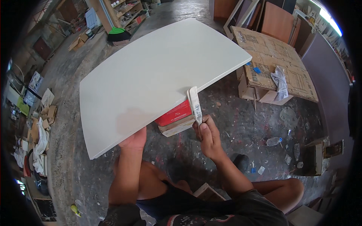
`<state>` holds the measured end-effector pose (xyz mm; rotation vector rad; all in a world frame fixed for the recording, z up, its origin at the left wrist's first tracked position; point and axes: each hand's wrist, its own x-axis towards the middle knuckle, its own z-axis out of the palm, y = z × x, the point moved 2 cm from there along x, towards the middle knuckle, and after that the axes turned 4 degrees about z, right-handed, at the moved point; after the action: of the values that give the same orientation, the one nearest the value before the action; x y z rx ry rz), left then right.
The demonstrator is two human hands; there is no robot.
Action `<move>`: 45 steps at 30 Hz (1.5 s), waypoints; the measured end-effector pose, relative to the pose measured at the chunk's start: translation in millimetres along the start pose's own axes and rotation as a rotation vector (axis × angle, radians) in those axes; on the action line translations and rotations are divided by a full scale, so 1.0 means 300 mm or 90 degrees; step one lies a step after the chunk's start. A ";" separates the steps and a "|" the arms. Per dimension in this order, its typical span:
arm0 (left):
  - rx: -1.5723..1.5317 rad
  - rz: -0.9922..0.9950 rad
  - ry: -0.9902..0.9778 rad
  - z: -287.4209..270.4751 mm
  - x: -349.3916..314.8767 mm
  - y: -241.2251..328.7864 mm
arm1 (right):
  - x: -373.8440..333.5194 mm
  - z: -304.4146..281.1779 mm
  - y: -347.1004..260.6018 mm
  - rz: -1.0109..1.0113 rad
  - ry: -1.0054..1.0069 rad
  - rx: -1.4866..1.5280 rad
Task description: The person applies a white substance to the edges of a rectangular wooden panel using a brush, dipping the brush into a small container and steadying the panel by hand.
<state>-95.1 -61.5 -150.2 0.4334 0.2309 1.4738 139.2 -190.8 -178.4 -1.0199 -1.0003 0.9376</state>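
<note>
A large white panel (pixel 162 71) spreads across the middle, its glossy top showing a faint reflection. My left hand (pixel 135 138) is at its near edge, palm up, holding it from beneath; the fingers are hidden under the panel. In my right hand (pixel 208 137) is a paintbrush (pixel 194 105), gripped by the handle with the fingers closed round it. Its white-coated bristles point up and meet the panel's near edge. Below that edge stands a red and white box (pixel 175 118), partly covered by the panel.
On the right, a cardboard-topped stand (pixel 279 56) bears a white rag (pixel 279 83). A plastic bottle (pixel 273 141) and scraps lie on the stained floor (pixel 241 128). Far left are a green broom (pixel 119 34) and cluttered shelves. A purple panel (pixel 327 71) leans at right.
</note>
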 end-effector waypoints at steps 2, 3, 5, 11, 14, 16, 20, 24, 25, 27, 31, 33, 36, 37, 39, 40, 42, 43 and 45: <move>0.014 0.005 -0.020 -0.002 0.003 0.008 | -0.018 0.016 0.032 -0.021 -0.043 -0.061; 0.011 0.000 -0.029 -0.006 0.002 0.000 | -0.038 0.024 0.017 -0.011 -0.078 -0.126; 0.003 -0.011 -0.042 -0.019 0.011 -0.009 | -0.055 0.036 0.006 -0.033 -0.106 -0.144; 0.022 -0.006 -0.043 -0.010 0.011 -0.003 | -0.046 0.012 -0.021 0.045 -0.028 -0.062; 0.027 -0.009 -0.006 0.007 0.011 -0.021 | -0.062 0.028 -0.029 0.010 -0.093 -0.159; 0.031 -0.007 0.001 0.006 0.006 -0.020 | -0.078 0.038 -0.027 -0.024 -0.113 -0.186; 0.025 -0.001 0.045 -0.010 0.008 -0.011 | -0.073 0.025 -0.021 0.027 -0.044 -0.131; 0.041 0.001 0.054 -0.032 0.017 -0.009 | -0.087 0.079 -0.031 0.056 -0.113 -0.184; 0.054 0.004 0.069 -0.031 0.018 -0.015 | -0.102 0.100 -0.031 0.034 -0.154 -0.217; 0.030 -0.032 0.033 -0.014 0.004 -0.016 | -0.122 0.122 -0.038 -0.010 -0.163 -0.216; -0.012 -0.022 0.085 -0.017 -0.002 -0.008 | -0.121 0.108 -0.026 0.068 -0.072 -0.142; -0.017 -0.018 0.086 -0.024 -0.008 -0.010 | -0.115 0.118 -0.024 0.095 -0.049 -0.129; -0.006 -0.071 -0.035 -0.030 -0.008 0.002 | -0.145 0.199 -0.042 0.008 -0.161 -0.218; 0.000 -0.097 -0.096 -0.024 -0.009 0.010 | -0.163 0.215 -0.036 0.041 -0.220 -0.259; -0.014 -0.094 -0.050 -0.027 -0.015 0.012 | -0.174 0.220 -0.043 0.027 -0.194 -0.233; -0.022 -0.092 -0.025 -0.030 -0.017 0.003 | -0.178 0.220 -0.040 0.020 -0.182 -0.220; -0.002 -0.017 0.124 -0.030 -0.006 -0.020 | -0.174 0.213 -0.003 0.031 -0.108 -0.178; 0.011 -0.002 0.143 -0.023 -0.008 -0.017 | -0.172 0.215 0.001 0.089 -0.103 -0.151; 0.030 -0.019 0.127 -0.040 -0.016 0.001 | -0.178 0.239 0.000 0.112 -0.131 -0.151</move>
<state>-100.7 -64.6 -161.6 0.3198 0.4300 1.4851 56.7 -225.0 -174.7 -1.2441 -1.2288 1.1034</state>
